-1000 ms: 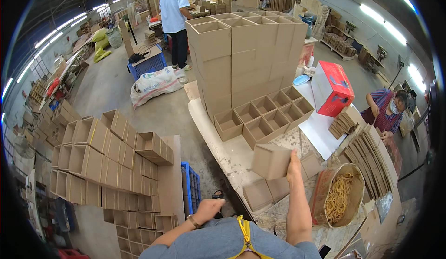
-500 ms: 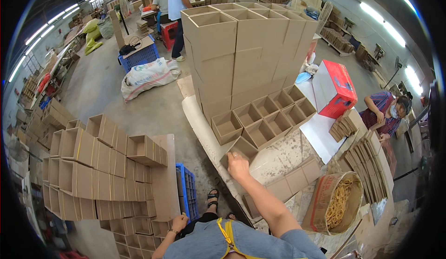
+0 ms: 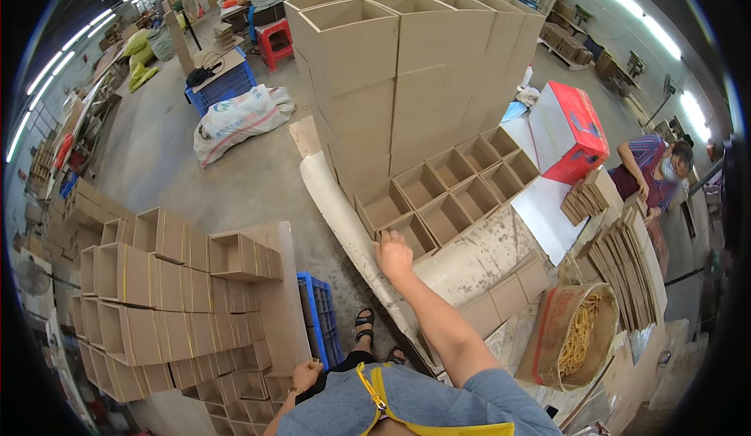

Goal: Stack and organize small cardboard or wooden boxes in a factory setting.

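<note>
My right hand (image 3: 393, 254) is closed on the near left edge of an open-topped cardboard box (image 3: 412, 235). That box stands flush at the near left corner of a block of several like boxes (image 3: 473, 196) set in two rows on the worktable. Behind the block rises a tall stack of cardboard boxes (image 3: 438, 68). My left hand (image 3: 307, 375) hangs low by my waist, beside a blue plastic crate (image 3: 319, 318), with its fingers curled together. A small yellowish bit shows at its fingertips, too small to make out.
Several banded box stacks (image 3: 156, 295) stand at the left. On the table at right are a carton of yellow rubber bands (image 3: 544, 334), folded cardboard pieces (image 3: 618, 264) and a red-and-white box (image 3: 575, 135). A co-worker (image 3: 657, 170) works beyond; a white sack (image 3: 242, 123) lies on the floor.
My right hand has pushed the box away from me, from an angled position apart from the block to a place in line with it. My left hand stays low. The whole view has shifted slightly.
</note>
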A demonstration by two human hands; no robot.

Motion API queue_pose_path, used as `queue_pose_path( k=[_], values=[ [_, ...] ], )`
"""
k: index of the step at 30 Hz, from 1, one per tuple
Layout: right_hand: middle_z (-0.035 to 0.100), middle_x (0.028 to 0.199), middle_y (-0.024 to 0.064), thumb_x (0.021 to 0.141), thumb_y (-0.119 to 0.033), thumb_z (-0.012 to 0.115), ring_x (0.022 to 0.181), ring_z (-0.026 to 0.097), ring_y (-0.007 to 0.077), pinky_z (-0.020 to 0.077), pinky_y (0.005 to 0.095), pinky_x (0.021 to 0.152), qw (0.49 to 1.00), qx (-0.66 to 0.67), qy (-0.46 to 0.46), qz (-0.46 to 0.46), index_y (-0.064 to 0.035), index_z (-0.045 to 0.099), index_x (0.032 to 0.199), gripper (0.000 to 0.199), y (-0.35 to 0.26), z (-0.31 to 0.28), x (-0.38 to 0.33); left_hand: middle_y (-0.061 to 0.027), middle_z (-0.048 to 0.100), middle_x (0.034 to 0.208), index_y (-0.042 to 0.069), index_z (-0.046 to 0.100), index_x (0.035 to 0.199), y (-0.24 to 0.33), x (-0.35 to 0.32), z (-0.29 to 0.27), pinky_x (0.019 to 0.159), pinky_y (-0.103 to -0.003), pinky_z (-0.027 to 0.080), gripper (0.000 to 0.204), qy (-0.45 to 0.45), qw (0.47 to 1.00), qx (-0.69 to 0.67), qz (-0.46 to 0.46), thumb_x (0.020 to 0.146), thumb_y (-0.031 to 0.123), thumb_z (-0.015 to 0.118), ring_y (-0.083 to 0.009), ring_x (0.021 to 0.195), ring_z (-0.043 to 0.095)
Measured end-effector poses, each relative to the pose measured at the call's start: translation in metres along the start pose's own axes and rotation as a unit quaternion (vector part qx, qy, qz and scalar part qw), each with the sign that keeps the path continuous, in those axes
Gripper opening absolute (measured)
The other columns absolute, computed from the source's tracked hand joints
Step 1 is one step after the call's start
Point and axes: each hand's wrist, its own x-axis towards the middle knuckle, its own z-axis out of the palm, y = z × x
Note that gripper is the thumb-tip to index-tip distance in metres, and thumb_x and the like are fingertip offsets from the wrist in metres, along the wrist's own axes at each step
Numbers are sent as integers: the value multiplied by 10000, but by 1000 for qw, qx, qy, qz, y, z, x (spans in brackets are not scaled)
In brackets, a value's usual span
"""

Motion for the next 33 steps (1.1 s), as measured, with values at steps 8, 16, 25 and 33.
queue_pose_path(
  k=[8, 16, 25, 33],
  values=[
    [270, 1398, 242, 898, -480, 439, 1305, 254, 340, 203, 362, 1075, 837, 367, 210, 349, 50, 247, 1360, 729, 86, -16, -56, -85, 525, 574, 17, 534, 675, 57, 16, -6, 524, -350, 403, 299, -5, 994, -59, 96, 805, 273, 620, -175, 531, 489],
    [22, 1493, 130, 868, -614, 357, 1376, 41, 274, 100, 417, 1100, 714, 616, 17, 333, -51, 11, 1424, 863, 92, -31, -55, -166, 569, 739, -8, 521, 691, 118, 3, -20, 635, -412, 418, 253, 0, 974, 65, 215, 793, 209, 601, -306, 721, 551],
    [-55, 1467, 147, 825, -641, 417, 1360, -22, 258, 25, 386, 1089, 664, 688, -16, 292, -37, -87, 1383, 964, 97, -31, -52, -171, 556, 869, 20, 587, 896, 360, -70, 29, 757, -397, 447, 125, -126, 796, 51, 590, 813, 90, 526, -351, 848, 540],
    [225, 1405, 199, 865, -543, 461, 1305, 235, 252, 217, 381, 1049, 628, 714, 34, 308, -2, 217, 1355, 770, 108, -42, -115, -95, 520, 860, 34, 573, 818, 475, -199, 110, 743, -366, 433, 79, -160, 558, 70, 812, 760, 85, 589, -277, 898, 512]
  ],
)
